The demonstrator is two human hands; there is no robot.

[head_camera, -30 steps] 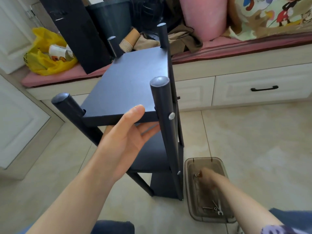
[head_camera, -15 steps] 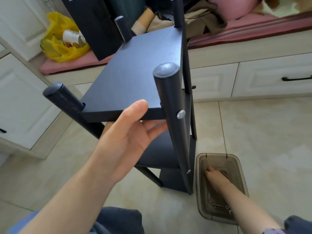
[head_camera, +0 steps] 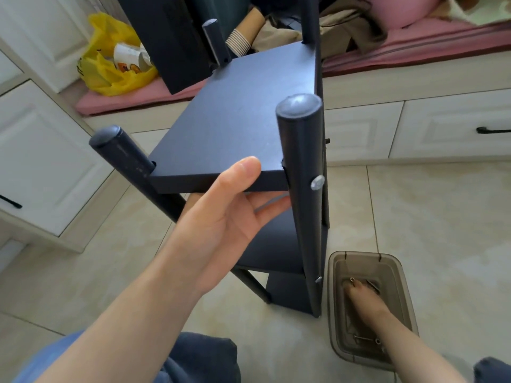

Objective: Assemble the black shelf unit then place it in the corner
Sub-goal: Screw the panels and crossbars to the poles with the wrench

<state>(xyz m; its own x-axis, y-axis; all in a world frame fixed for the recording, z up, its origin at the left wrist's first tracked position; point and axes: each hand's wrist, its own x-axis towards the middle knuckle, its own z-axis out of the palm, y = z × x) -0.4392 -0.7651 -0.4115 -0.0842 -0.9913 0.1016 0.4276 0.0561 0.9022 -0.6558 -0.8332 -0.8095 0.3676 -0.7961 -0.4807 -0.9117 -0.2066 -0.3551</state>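
The black shelf unit stands on the tiled floor, its round posts sticking up past the top board. My left hand grips the front edge of that top board, thumb on top and fingers underneath. A silver bolt head shows on the near right post. My right hand reaches down into a smoky plastic box on the floor to the right of the unit. Its fingertips lie among small metal parts at the box's far end, and whether they hold one is hidden. A loose screw lies at the box's near end.
A spare black board leans on the pink bench cushion behind the unit, beside a yellow bag and a paper cup. White drawer fronts run along the back and a white cabinet stands at the left. My knees fill the bottom edge.
My head has moved closer and lower, so the unit looks larger. My right hand has reached a little further into the box. The left hand's grip on the top board is unchanged.
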